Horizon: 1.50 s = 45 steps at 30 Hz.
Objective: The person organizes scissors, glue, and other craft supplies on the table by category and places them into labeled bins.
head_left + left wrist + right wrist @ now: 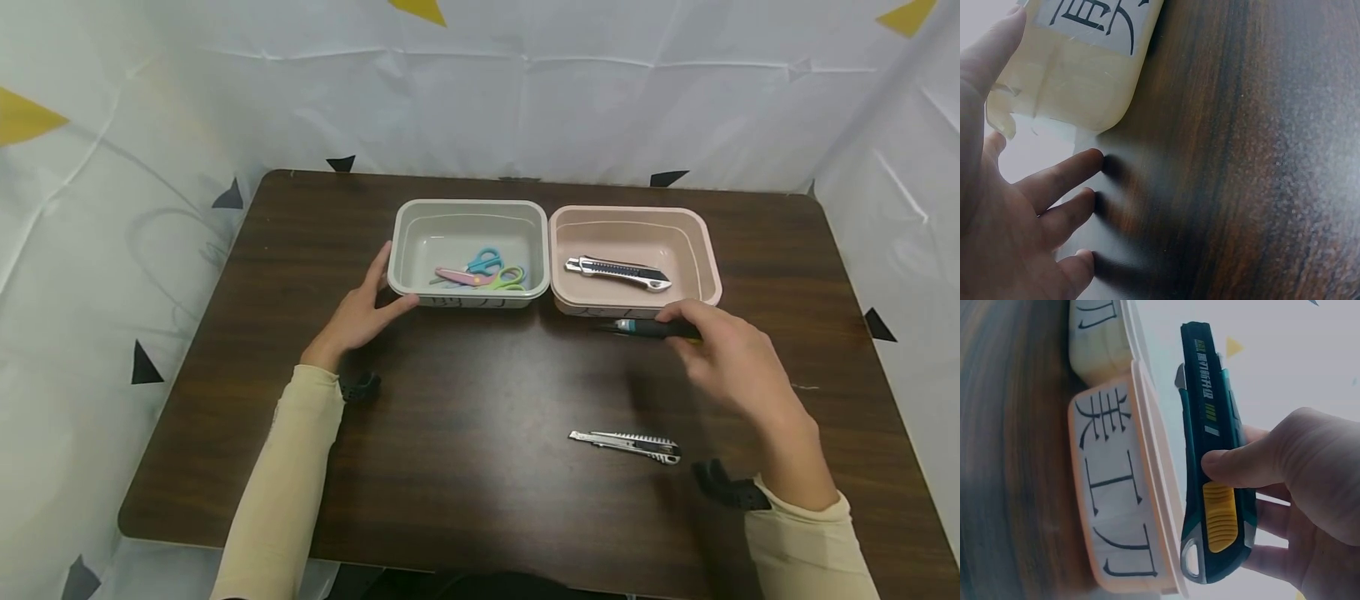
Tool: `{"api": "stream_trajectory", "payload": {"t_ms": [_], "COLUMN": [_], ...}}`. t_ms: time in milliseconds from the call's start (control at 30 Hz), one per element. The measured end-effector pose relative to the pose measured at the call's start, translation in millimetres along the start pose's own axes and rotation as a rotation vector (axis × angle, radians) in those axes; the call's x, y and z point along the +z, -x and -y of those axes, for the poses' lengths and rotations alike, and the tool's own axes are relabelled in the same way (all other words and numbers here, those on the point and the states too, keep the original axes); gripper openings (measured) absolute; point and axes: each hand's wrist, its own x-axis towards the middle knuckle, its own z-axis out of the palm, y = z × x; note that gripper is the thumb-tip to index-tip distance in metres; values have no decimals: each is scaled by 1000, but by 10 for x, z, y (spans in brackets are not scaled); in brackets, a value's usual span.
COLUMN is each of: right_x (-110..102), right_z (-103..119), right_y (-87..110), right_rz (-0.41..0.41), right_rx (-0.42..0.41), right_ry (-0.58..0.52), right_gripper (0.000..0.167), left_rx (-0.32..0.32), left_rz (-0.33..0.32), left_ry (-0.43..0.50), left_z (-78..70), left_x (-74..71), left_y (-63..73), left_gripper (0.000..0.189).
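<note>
My right hand [727, 354] pinches a dark green utility knife [1213, 431] with a yellow slider, thumb on its face, just in front of the pink bin [630, 229]. Inside that bin lies a silver and black utility knife [618, 272]. Another silver utility knife [630, 446] rests on the table nearer the front. With fingers spread, my left hand [360, 317] touches the left front corner of the pale grey bin [450, 229]. Several scissors [487, 262] with blue, pink and green parts lie in this bin.
Both bins stand side by side toward the back of the dark brown table [465, 433]. Character labels [1116, 487] are on their front walls. White sheeting [480, 108] with yellow and black patches surrounds the table at the back and sides.
</note>
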Motion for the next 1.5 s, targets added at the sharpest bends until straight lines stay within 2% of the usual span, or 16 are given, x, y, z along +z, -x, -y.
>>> {"api": "stream_trajectory", "payload": {"t_ms": [133,433,833,967,1300,1500], "right_x": [-19,-58,78,114,188,243], "right_z": [-59,-139,-279,-329,-472,-571], "right_y": [-81,-333,-549,-629,-820,-962], "right_rz": [-18,-36,-18,10,139,242], "right_rx": [2,68,87,83,67,72], "right_ry": [4,-6,-28,-27,-63,-98], "right_gripper": [34,29,24,24,26,22], "left_rx": [3,6,9,15,21,21], "left_rz": [-4,-1,-4,-6,-6,-7], "left_ry": [0,-6,-8,-5,-6,-4], "left_z": [3,14,46,43,16,14], "left_x": [0,8,21,23,22,21], "left_y": [-4,-10,-21,-26,-14,-12], "left_gripper": [90,90,90,90,89,90]}}
